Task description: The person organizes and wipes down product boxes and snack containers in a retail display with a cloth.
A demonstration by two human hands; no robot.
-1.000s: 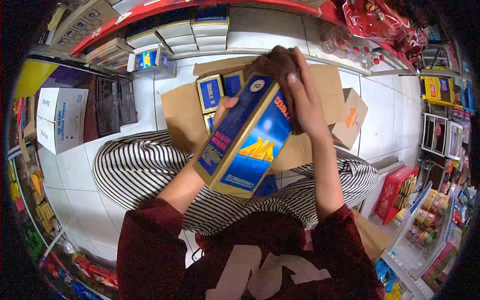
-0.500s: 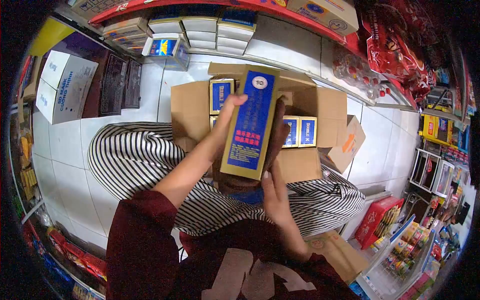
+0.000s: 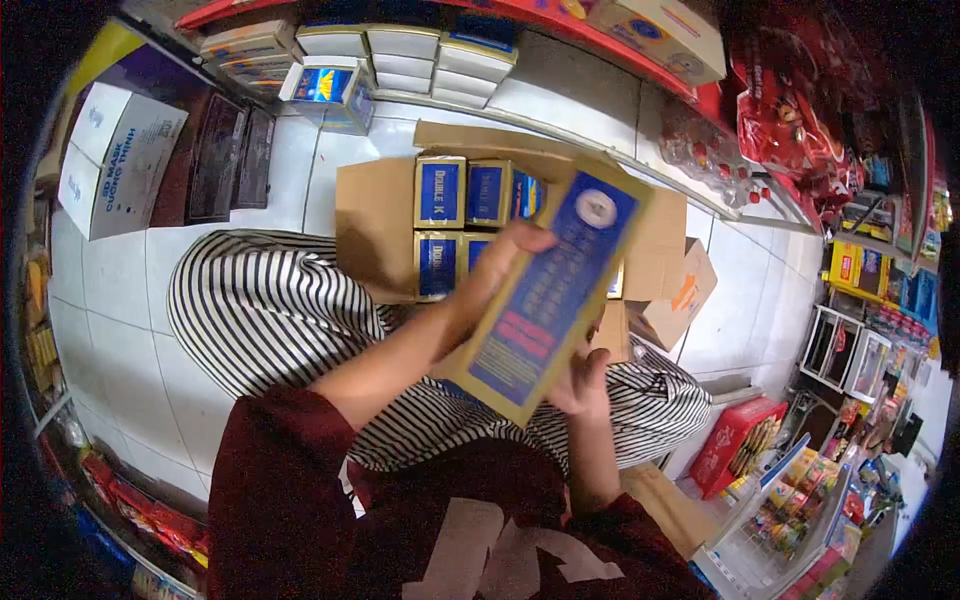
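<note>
A long blue and gold box (image 3: pixel 555 290) is tilted in front of me, its upper end leaning right and its printed face toward me. My left hand (image 3: pixel 510 260) is closed on its left edge, the thumb lying over the face. Beside the lower right edge is my right hand (image 3: pixel 583 388), with the thumb showing and the other fingers hidden behind the box. An open cardboard carton (image 3: pixel 375 210) stands below, holding several blue and gold Double K boxes (image 3: pixel 440 192). The held box covers part of the carton.
Stacked blue and white boxes (image 3: pixel 403 50) line the shelf base at the back, with an open small box (image 3: pixel 330 90) before them. A white carton (image 3: pixel 120 160) is at left. Plastic bottles (image 3: pixel 710 165) stand back right; a red crate (image 3: pixel 738 445) is at right.
The held box has swung clockwise and shifted right and down, uncovering more boxes in the carton's left half. My right hand has moved slightly right; the brown cloth-like thing behind the box is mostly hidden.
</note>
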